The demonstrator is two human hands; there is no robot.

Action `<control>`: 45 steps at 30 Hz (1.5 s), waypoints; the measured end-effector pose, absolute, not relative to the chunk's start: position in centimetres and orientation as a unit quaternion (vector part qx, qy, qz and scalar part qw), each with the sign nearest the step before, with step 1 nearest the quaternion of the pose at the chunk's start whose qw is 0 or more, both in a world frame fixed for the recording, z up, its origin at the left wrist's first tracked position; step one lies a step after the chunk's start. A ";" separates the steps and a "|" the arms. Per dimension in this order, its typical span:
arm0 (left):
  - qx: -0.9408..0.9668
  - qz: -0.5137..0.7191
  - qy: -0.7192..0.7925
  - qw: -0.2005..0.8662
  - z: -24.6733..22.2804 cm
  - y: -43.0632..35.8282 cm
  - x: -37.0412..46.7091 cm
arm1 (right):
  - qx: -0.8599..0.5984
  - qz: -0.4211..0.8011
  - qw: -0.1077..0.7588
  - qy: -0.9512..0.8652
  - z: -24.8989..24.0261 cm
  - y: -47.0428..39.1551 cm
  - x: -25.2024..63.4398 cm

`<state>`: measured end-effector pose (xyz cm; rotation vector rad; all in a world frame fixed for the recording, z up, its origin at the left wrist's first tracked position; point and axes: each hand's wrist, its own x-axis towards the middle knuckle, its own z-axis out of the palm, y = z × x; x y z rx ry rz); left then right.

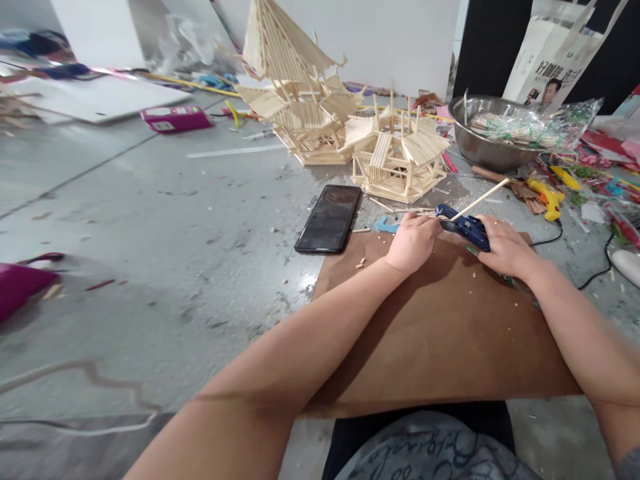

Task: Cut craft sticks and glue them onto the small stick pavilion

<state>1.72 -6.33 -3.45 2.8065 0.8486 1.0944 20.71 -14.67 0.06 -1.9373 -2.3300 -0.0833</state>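
Observation:
My right hand is closed around a dark blue hand cutter, which points left with its jaws near my other hand. A thin wooden stick slants up and to the right past the tool's jaws. Its lower end is in the closed fingers of my left hand. Both hands are above the far edge of a brown board. More thin sticks and a light blue piece lie just left of my left hand, partly hidden by it.
A black phone lies left of the board. Behind stand a stick-built pagoda and a lower stick structure. At the right are a steel bowl of sticks and plastic wrap, a yellow glue gun and its cable. Small stick offcuts are scattered about.

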 end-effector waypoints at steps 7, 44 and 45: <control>0.902 0.347 0.256 -0.010 -3.4 -6.2 1.8 | -0.622 -0.012 0.073 -0.780 0.1 -14.5 20.9; 0.911 0.343 0.215 -0.075 -2.8 -5.9 1.3 | -0.583 0.015 0.073 -0.809 0.3 -14.5 21.6; 0.912 0.342 0.213 -0.080 -2.9 -5.8 1.3 | -0.587 0.012 0.070 -0.807 0.3 -14.6 21.5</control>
